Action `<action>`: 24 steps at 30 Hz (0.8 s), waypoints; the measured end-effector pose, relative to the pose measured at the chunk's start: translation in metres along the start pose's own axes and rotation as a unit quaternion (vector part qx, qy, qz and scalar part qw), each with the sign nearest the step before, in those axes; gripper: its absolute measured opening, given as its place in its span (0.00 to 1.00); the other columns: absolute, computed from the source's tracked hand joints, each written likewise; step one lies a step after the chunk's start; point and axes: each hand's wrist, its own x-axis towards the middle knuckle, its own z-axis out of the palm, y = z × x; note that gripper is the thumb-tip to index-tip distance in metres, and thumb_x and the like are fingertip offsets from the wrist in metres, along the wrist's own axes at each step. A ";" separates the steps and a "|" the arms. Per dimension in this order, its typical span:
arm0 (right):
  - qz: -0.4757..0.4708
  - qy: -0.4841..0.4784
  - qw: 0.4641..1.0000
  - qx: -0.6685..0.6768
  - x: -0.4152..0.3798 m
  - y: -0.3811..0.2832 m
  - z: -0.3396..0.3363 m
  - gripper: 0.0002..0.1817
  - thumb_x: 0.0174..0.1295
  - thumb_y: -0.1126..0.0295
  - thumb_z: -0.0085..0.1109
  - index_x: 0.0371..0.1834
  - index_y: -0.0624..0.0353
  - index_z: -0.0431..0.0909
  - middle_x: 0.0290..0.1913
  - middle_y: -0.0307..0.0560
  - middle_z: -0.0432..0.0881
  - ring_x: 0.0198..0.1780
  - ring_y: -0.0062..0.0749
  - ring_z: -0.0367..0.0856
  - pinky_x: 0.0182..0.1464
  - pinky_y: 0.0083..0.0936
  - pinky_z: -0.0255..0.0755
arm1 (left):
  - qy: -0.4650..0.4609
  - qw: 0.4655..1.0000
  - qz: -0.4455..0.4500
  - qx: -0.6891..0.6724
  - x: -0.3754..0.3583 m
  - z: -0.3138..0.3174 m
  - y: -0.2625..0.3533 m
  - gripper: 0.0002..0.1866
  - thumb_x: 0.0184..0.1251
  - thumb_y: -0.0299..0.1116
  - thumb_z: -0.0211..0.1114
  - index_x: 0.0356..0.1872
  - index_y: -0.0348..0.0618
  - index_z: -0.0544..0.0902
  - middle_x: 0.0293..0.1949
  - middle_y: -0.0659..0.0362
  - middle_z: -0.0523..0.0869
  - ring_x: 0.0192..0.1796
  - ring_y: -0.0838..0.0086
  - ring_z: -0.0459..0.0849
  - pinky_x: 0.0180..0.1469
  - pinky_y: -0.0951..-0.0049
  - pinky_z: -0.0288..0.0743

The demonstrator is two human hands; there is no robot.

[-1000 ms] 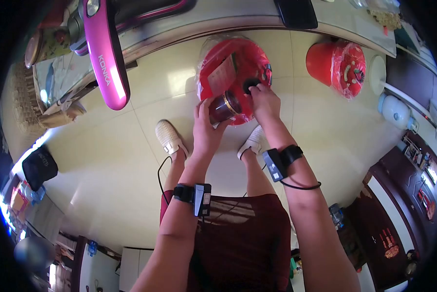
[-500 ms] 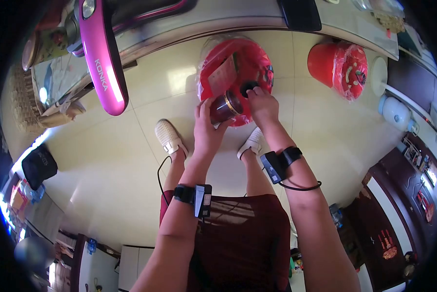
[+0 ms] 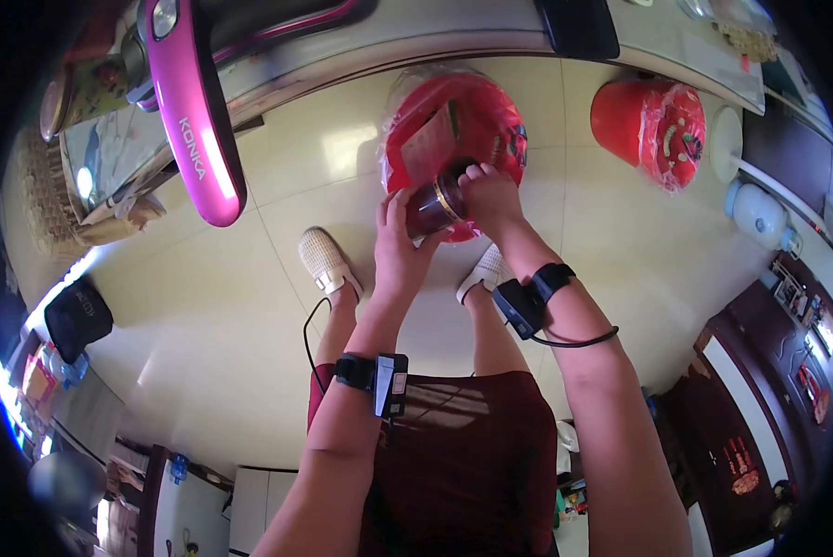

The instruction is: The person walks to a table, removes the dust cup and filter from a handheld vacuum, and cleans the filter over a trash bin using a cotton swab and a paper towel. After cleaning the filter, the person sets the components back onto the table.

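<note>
A person's left hand (image 3: 401,239) grips a dark jar (image 3: 426,213) by its body over the near edge of a red, plastic-lined bin (image 3: 430,97), the jar's long axis slanting from the left palm toward the right hand (image 3: 493,198), which is nearer the gold-banded end, fingers curled around a dark lid-like piece (image 3: 454,172); whether piece and jar touch cannot be told

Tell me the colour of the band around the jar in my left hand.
The band is gold; it shows best in the head view.
</note>
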 end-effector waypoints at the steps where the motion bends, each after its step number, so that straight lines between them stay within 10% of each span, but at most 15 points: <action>1: -0.004 -0.019 1.000 -0.017 0.003 0.001 0.004 0.09 0.54 0.72 0.54 0.36 0.51 0.82 0.44 0.41 0.81 0.51 0.35 0.78 0.49 0.33 0.73 | 0.005 1.000 -0.003 0.002 -0.002 0.000 -0.002 0.39 0.47 0.26 0.75 0.62 0.44 0.66 0.58 0.48 0.71 0.59 0.52 0.75 0.58 0.61 0.75; 8: 0.015 -0.059 0.997 -0.048 0.005 -0.001 0.011 0.07 0.53 0.69 0.55 0.34 0.48 0.81 0.41 0.38 0.81 0.52 0.31 0.77 0.49 0.32 0.72 | -0.002 1.000 -0.017 -0.008 -0.002 0.000 0.002 0.38 0.45 0.24 0.76 0.61 0.44 0.67 0.57 0.47 0.71 0.59 0.54 0.74 0.61 0.61 0.71; 17: 0.150 0.116 0.972 0.140 -0.007 0.006 -0.021 0.07 0.58 0.65 0.58 0.36 0.52 0.82 0.43 0.44 0.82 0.51 0.33 0.79 0.50 0.32 0.74 | -0.002 1.000 -0.012 -0.005 -0.002 0.002 -0.001 0.38 0.47 0.25 0.75 0.62 0.44 0.66 0.57 0.48 0.71 0.58 0.52 0.75 0.58 0.62 0.75; 21: 0.231 0.143 0.813 0.515 -0.026 0.023 -0.011 0.12 0.55 0.65 0.67 0.41 0.54 0.84 0.36 0.51 0.84 0.38 0.39 0.83 0.42 0.27 0.74 | 0.000 1.000 -0.007 -0.005 -0.002 0.003 -0.001 0.38 0.47 0.24 0.74 0.62 0.45 0.66 0.57 0.49 0.71 0.59 0.52 0.75 0.58 0.62 0.75; 24: 0.266 0.136 0.698 0.650 -0.035 0.025 -0.011 0.11 0.59 0.66 0.67 0.41 0.60 0.83 0.31 0.40 0.84 0.32 0.23 0.78 0.39 0.20 0.70 | -0.004 1.000 -0.008 0.001 -0.002 0.002 0.001 0.38 0.46 0.23 0.74 0.62 0.45 0.66 0.57 0.49 0.71 0.59 0.52 0.75 0.59 0.62 0.75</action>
